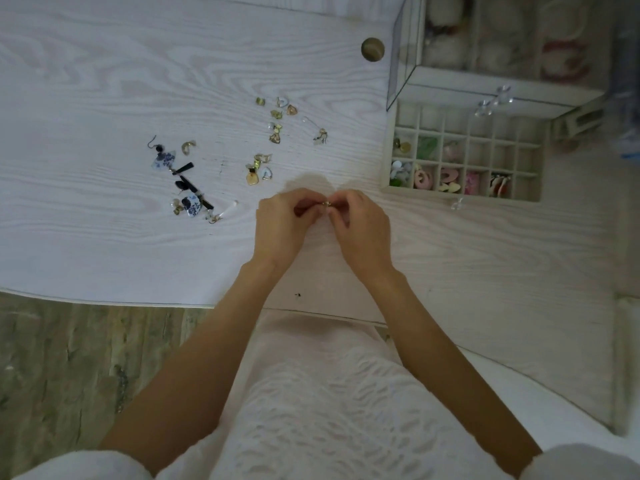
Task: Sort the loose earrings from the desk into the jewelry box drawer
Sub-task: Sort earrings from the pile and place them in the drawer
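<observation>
Earrings are the job here, and many of them lie loose on the white desk (104, 81), waiting to go into the drawer. Biggest after the desk is the jewelry box (502, 74), standing at the far right corner, with see-through walls and blurry things inside. Its drawer (391, 188) is pulled out toward the near side, and it has lots of little square holes. Some holes on the near and left side already have colourful pieces in them, and many others look bare. Both hands meet close to the near edge, about in the middle. The left hand (282, 225) and the right hand (362, 226) have their fingers curled in, and together they pinch one small gold earring (326, 203) between the fingertips. It is too tiny to see just what they do with it; maybe they are putting two parts together. To the left lies a bunch of blue-and-white earrings (180, 181) with black bits, and further back small gold earrings (273, 126) are spread out. A round brown knob (372, 49) sits near the far edge. I think this earring goes next, so one hand must carry it right and drop it in a bare hole.
</observation>
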Demonstrator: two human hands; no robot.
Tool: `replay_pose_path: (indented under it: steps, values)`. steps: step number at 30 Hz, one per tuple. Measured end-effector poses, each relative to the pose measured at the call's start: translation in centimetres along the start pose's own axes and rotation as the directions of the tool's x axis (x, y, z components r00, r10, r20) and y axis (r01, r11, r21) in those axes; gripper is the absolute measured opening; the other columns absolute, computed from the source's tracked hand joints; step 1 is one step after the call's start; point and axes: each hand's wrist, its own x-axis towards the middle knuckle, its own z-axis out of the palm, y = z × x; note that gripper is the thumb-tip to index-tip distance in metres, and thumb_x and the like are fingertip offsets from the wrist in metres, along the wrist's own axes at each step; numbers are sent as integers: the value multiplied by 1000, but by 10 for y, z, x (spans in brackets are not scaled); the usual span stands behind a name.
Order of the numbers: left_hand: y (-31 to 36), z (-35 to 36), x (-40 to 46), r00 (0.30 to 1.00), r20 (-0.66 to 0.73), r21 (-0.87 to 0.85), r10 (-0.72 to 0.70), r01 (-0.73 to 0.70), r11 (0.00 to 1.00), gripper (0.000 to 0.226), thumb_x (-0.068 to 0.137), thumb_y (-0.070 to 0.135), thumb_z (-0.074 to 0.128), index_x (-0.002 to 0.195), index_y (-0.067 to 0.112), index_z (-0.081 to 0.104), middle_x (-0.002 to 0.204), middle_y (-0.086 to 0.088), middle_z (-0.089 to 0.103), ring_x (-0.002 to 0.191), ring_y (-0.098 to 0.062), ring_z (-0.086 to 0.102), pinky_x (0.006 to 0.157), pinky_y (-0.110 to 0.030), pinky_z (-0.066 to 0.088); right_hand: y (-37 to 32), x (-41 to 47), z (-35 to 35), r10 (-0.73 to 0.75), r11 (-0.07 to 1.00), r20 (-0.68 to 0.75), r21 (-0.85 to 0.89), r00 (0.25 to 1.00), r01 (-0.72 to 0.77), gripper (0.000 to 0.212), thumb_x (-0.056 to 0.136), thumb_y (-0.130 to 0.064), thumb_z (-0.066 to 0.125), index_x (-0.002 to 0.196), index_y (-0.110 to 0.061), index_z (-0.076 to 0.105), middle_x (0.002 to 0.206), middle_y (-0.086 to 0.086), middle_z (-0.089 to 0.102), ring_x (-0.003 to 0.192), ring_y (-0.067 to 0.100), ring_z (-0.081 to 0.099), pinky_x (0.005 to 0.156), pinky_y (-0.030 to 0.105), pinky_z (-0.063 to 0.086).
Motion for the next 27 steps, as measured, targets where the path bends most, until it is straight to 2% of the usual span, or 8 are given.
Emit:
replay_pose_path:
  steps: [4,7,10,14,16,17,22,27]
  values:
    - [38,21,25,999,-42,-237,24,-33,971,12,79,4,69,90,9,70,70,4,68,62,2,64,65,-12,50,8,25,-38,53,986,-157,167,986,-27,9,87,-17,62,95,-12,64,85,-7,65,73,4,57,65,14,44]
    - [63,43,62,995,-81,-325,55,-78,943,8,78,7,71,84,12,70,68,2,69,65,-8,67,68,-27,57,16,61,-65,97,974,-288,226,953,-31,10,84,-14,64,92,-9,65,80,-7,64,69,2,58,65,11,46]
    - [73,64,93,984,-89,-177,154,-168,970,8,79,12,69,86,14,73,79,1,73,75,-9,68,75,-35,56,30,90,-76,139,980,-329,180,934,-83,8,82,-11,63,90,-10,65,80,-4,66,71,6,60,67,16,50]
    - [68,77,108,951,-91,194,296,-274,942,18,84,17,62,97,24,72,96,2,72,87,-19,61,74,-30,48,44,107,-75,130,992,-357,47,925,-121,8,82,-12,63,89,-14,67,83,-1,70,72,5,59,61,9,42]
    - [64,78,108,935,-82,303,346,-307,902,22,84,15,61,102,23,70,103,-2,69,94,-24,55,74,-30,43,46,109,-71,77,995,-370,-38,926,-98,8,82,-15,64,89,-15,67,83,-1,71,73,11,63,64,22,49]
    - [63,78,108,927,-71,333,368,-326,885,24,84,14,60,105,22,69,105,-3,68,97,-26,54,75,-31,44,47,109,-70,49,992,-368,-88,929,-88,8,83,-17,64,91,-16,67,83,0,71,74,14,64,65,29,51]
    - [60,72,101,921,-29,346,389,-356,868,29,87,20,60,115,17,64,110,-4,68,102,-27,55,81,-30,42,49,110,-67,-27,973,-314,-228,949,-48,16,84,-19,64,98,-11,62,92,7,70,83,25,65,68,36,53]
    - [49,41,77,866,-91,366,491,-430,825,27,92,30,50,107,15,67,98,-3,71,97,-26,60,85,-39,46,41,85,-71,-150,982,-296,-156,943,107,12,85,-6,56,93,-7,64,97,9,63,77,17,57,66,29,45]
